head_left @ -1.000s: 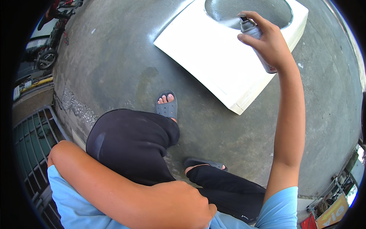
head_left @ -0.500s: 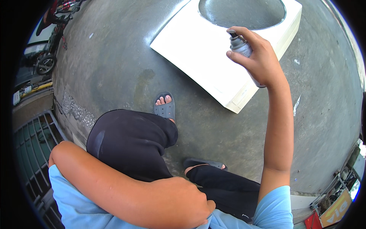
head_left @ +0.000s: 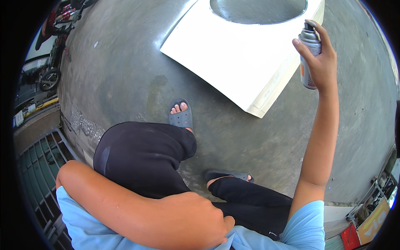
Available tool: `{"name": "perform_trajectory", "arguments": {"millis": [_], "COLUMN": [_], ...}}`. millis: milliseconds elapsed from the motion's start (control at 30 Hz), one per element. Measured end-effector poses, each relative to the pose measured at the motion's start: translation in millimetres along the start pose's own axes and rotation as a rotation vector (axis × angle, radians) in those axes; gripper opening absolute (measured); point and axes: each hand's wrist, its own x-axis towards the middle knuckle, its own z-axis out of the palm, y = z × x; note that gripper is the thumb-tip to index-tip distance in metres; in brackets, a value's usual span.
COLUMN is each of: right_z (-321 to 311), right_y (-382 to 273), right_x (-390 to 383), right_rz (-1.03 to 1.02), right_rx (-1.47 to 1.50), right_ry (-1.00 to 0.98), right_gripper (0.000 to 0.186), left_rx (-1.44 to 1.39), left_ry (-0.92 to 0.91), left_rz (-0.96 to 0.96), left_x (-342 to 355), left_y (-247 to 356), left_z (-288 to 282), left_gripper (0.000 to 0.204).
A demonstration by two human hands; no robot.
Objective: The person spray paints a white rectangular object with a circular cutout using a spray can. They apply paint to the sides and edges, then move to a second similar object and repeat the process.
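Silvery metal fills my right hand (head_left: 323, 62): my fingers are wrapped around a spray can (head_left: 308, 77), gripping it firmly. My thumb presses its near side, and my index finger reaches over the top onto the dark nozzle (head_left: 308, 26). The can stands nearly upright in my view, nozzle end away from me, and overlaps the right edge of a white panel (head_left: 229, 54). That panel lies ahead of me on the grey concrete floor (head_left: 250, 150), one corner pointing toward me, with a large round opening (head_left: 258, 11) cut off by the upper edge of my view.

My left hand (head_left: 200, 218) rests across my middle, well apart from the can; its fingers are mostly hidden, so I cannot tell how far they are closed. Below are my dark trousers (head_left: 139, 158) and grey sandals (head_left: 181, 121). Farther out, a metal grille (head_left: 46, 158) stands on my left, with a black wheel (head_left: 50, 80) beyond it.
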Motion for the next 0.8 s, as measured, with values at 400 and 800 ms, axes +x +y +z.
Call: {"name": "perform_trajectory", "arguments": {"millis": [400, 800], "right_z": [-58.9, -63.5], "right_y": [0.6, -18.4], "right_x": [-203.2, -250.0], "right_rz": [-0.16, -0.037], "right_rx": [0.166, 0.385], "right_ry": [-0.131, -0.291], "right_gripper": [0.064, 0.057], "left_rx": [0.046, 0.038], "left_ry": [-0.097, -0.26], "left_rz": [-0.195, -0.312], "left_x": [11.0, 38.2], "left_y": [-11.6, -18.6], "left_z": [-6.9, -22.2], "left_gripper": [0.043, 0.038]}}
